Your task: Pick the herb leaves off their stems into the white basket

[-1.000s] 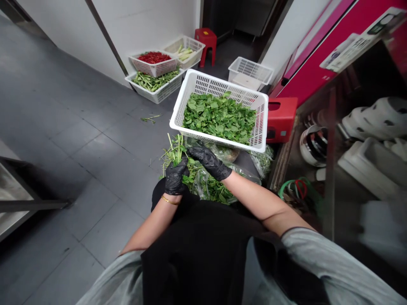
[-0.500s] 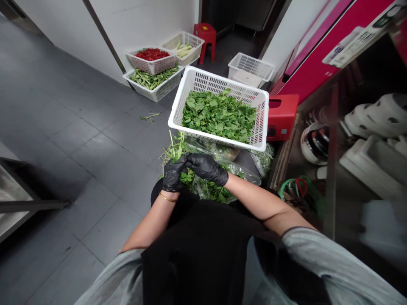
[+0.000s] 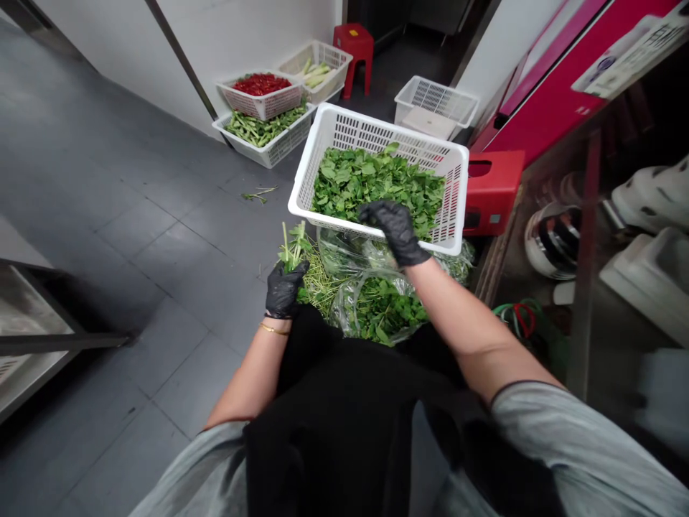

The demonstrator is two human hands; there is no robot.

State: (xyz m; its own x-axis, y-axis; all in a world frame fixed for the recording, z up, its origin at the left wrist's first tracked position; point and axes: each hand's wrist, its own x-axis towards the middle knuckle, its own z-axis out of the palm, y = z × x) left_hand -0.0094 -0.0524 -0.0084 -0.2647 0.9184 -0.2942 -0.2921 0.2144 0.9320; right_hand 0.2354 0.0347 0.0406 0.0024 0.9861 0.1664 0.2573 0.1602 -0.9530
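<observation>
My left hand [image 3: 284,289], in a black glove, is closed around a small bunch of leafy green stems [image 3: 293,248], whose pale stalks point up. My right hand [image 3: 392,224], gloved as well, is over the near rim of a white slotted basket [image 3: 459,194], its fingers curled down towards the leaves. Whatever those fingers hold, if anything, is hidden. Picked green leaves [image 3: 371,179] cover the basket's bottom. Below it, near my knees, lie a clear plastic bag of leafy greens [image 3: 385,309] and a heap of thin bare stalks [image 3: 321,281].
Against the wall stand baskets of red chillies [image 3: 263,85], green pods [image 3: 263,129] and pale stalks [image 3: 315,74]. A red stool [image 3: 354,43] and another white basket [image 3: 436,100] are behind. A red plastic stool [image 3: 495,190] and a shelf with containers [image 3: 646,280] line the right.
My right hand has parted from my left and moved up and right to the basket. My left hand has shifted slightly left, still holding the stems.
</observation>
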